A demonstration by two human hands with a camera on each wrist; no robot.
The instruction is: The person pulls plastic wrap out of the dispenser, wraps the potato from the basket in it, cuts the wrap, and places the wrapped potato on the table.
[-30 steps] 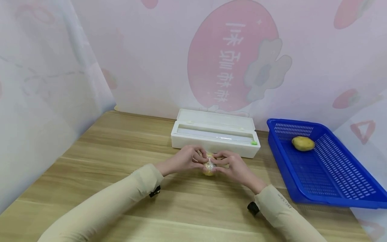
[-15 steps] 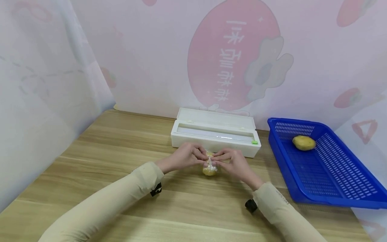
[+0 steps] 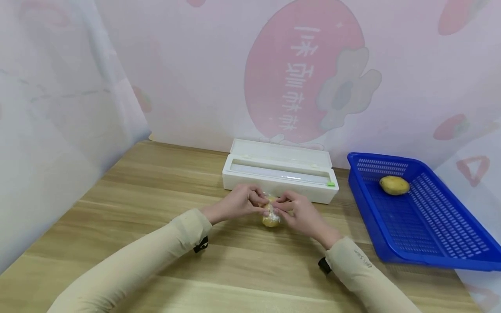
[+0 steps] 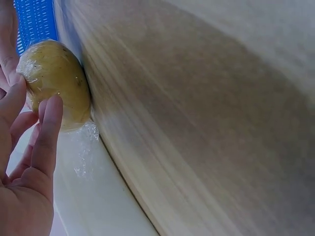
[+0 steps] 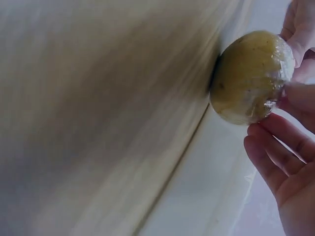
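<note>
A potato (image 5: pixel 243 78) covered in clear plastic wrap sits on the wooden table, its film bunched and shiny on top. From the left, my left hand (image 3: pixel 243 202) pinches the wrap between thumb and fingers. My right hand (image 3: pixel 303 215) does the same from the other side, its thumb and forefinger meeting the film close to the left fingertips. A loose fringe of plastic wrap (image 4: pixel 87 142) sticks out at the potato's side in the left wrist view. Seen from the head, the fingers hide part of the potato.
Just behind the hands stands a white cling film box (image 3: pixel 274 184) with its lid up, a roll (image 3: pixel 279 172) inside and a green slider (image 3: pixel 331 184). To the right is a blue plastic basket (image 3: pixel 375 221) holding another potato (image 3: pixel 394 185). A printed cloth hangs behind the table.
Fingers of both hands have shifted slightly over the wrap, pinching and gathering it. The right hand's thumb and forefinger have changed position on the film. The potato stays in about the same place.
</note>
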